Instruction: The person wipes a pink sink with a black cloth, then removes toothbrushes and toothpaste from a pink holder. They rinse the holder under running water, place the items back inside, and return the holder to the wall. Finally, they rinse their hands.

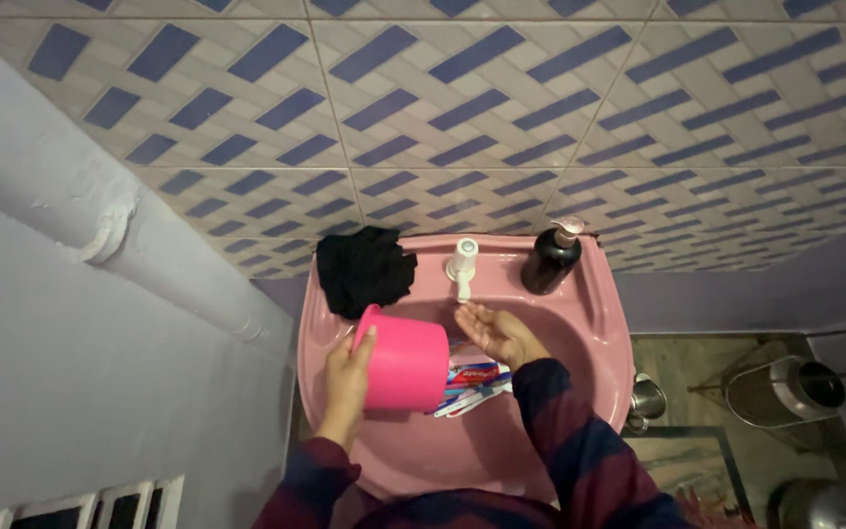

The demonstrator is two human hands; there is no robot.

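Note:
My left hand (346, 377) grips a bright pink plastic cup (405, 361), tipped on its side over the pink washbasin (599, 323). Out of the cup's mouth poke a toothpaste tube (477, 373) and a few toothbrushes (472, 397), pointing right into the bowl. My right hand (496, 331) is held palm up and empty, fingers apart, just under the white tap (461, 265) at the back of the basin. Both sleeves are dark red and navy striped.
A crumpled black cloth (364, 269) lies on the basin's back left corner. A dark pump bottle (551, 260) stands at the back right. A grey pipe (100, 220) runs down the left wall. Metal vessels (785, 389) sit on the floor at right.

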